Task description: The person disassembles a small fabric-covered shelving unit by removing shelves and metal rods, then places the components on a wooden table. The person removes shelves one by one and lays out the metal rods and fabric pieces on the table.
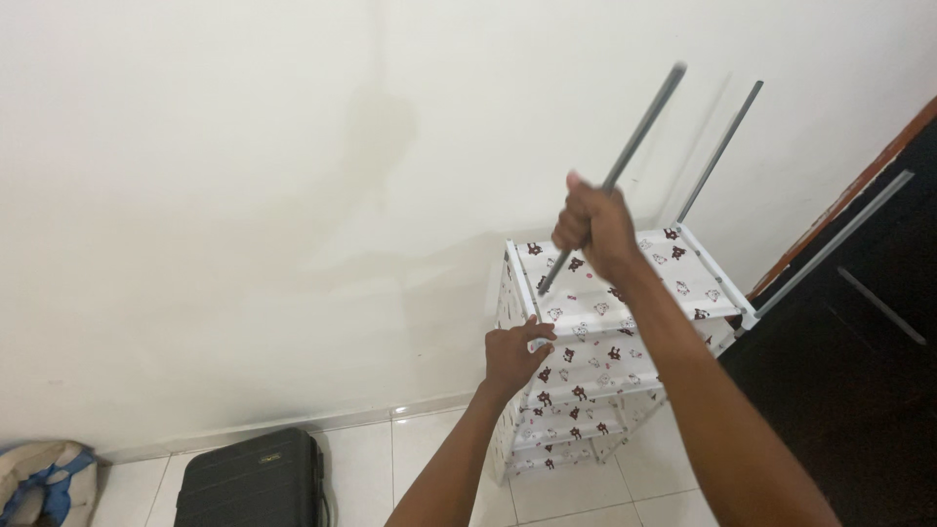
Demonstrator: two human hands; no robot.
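My right hand is fisted tight around a grey metal rod, tilted, its lower end down near the front corner of the fabric shelf rack. My left hand has its fingers curled onto that front corner. The rack's cloth is white with little dark cartoon prints and stands on white floor tiles against a cream wall. Two more rods stick up from the back corners. One black suitcase and one blue-and-white bag lie at bottom left.
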